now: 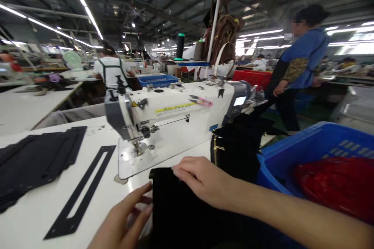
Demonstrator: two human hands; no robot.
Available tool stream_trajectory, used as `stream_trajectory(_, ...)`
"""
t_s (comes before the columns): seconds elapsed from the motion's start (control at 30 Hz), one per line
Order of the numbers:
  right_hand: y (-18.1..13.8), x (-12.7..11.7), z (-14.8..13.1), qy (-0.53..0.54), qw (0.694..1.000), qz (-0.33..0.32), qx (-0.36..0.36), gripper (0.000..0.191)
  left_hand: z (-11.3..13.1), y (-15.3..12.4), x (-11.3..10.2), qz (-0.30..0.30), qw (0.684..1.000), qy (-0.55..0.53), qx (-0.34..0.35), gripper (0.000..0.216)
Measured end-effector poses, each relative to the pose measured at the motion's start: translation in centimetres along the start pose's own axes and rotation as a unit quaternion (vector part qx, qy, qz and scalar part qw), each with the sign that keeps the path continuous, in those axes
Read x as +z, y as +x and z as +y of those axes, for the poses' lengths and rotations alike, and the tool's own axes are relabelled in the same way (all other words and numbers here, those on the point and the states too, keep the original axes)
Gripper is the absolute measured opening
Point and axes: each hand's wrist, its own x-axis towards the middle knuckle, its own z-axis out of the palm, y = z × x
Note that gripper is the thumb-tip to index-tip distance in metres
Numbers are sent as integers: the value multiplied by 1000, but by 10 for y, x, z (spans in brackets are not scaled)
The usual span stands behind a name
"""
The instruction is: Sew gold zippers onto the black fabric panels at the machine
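A piece of black fabric (172, 202) is in front of me at the table's near edge. My right hand (201, 177) pinches its top edge between thumb and fingers. At the fabric's left edge is my left hand (125, 218), its curved fingers and thumb apart, the tips touching the edge. Just beyond stands a white sewing machine (175, 113), its needle and presser foot (138, 148) ahead of my left hand. A dark slotted strip (83, 190) lies on the white tabletop (96, 218), left of the machine. Pink-handled thread snips (201, 101) rest on the machine arm.
Dark fabric panels (41, 159) are stacked at far left. At right, a blue basket (271, 171) holds a red bundle (336, 183). More black fabric with gold zippers (233, 148) lies beside the machine. A person in blue (309, 58) is behind the basket; another (111, 70) sits ahead.
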Motion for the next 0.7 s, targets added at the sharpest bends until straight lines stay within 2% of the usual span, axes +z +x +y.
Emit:
stream_trajectory(0.07,8,26,11,-19,1000,-20,-6,14,18,7,3,-40,994,-77,-67,39)
stream_trajectory(0.17,12,51,31,-38,999,-36,9,16,29,15,4,-41,986,-134,-92,41)
stream_trajectory(0.33,9,68,31,-66,997,41,-14,9,23,14,15,-4,973,-172,-154,54)
stream_trajectory(0.4,6,68,25,-34,997,68,-24,6,22,14,21,18,966,-190,-177,66)
stream_trajectory(0.47,3,63,19,-10,994,92,-60,11,25,13,22,26,961,-211,-176,66)
stream_trajectory(0.6,-6,42,14,-140,966,128,-176,20,38,12,4,-59,974,-180,-128,17)
stream_trajectory(0.67,-9,29,13,-202,955,108,-190,25,45,13,-9,-82,982,-136,-98,14)
stream_trajectory(0.7,-11,23,11,-216,955,91,-184,27,48,15,-16,-64,987,-119,-84,16)
